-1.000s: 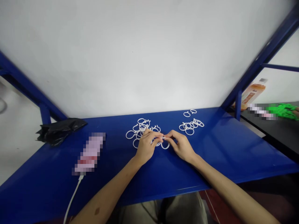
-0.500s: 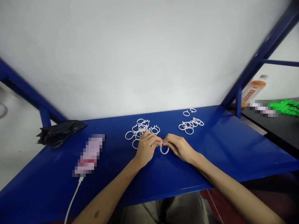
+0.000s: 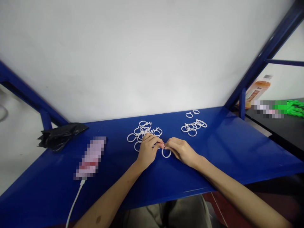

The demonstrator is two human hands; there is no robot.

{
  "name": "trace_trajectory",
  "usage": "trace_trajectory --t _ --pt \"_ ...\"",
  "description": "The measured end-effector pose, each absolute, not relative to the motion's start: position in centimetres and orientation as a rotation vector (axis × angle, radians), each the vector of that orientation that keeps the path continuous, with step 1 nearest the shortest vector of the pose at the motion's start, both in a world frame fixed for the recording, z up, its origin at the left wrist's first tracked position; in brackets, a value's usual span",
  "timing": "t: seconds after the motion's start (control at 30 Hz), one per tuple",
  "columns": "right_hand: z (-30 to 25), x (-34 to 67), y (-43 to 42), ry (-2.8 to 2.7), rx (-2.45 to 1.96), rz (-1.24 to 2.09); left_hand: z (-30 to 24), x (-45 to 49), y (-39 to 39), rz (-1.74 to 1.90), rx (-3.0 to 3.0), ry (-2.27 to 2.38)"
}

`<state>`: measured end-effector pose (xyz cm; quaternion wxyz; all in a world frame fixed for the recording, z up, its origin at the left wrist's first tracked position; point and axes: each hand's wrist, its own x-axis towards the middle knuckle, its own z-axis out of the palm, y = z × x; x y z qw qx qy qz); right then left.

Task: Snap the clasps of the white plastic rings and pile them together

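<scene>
- Left hand (image 3: 148, 148) and right hand (image 3: 184, 152): fingertips pinching one white ring (image 3: 166, 157) at its top end.
- Ring pile (image 3: 144, 130): beside left hand, on blue surface (image 3: 171, 182).

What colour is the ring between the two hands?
The ring is plain white; the head view shows it best.

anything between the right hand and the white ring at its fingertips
Nothing visible: the right hand has its fingertips at the white ring itself, opposite the left hand. The ring pile lies by the left hand, not between.
</scene>
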<state>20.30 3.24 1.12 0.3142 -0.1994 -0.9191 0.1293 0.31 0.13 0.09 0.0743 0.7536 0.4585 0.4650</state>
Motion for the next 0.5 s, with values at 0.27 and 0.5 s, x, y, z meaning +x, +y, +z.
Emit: trace_trajectory --t 0.27,0.5 --pt "0.7 19.9 4.0 -2.420 -0.730 0.322 -0.1 -0.4 1.4 1.180 2.322 1.652" --pt "-0.4 24.3 8.7 -2.133 -1.154 0.018 -0.3 -2.0 2.1 0.966 2.457 1.841"
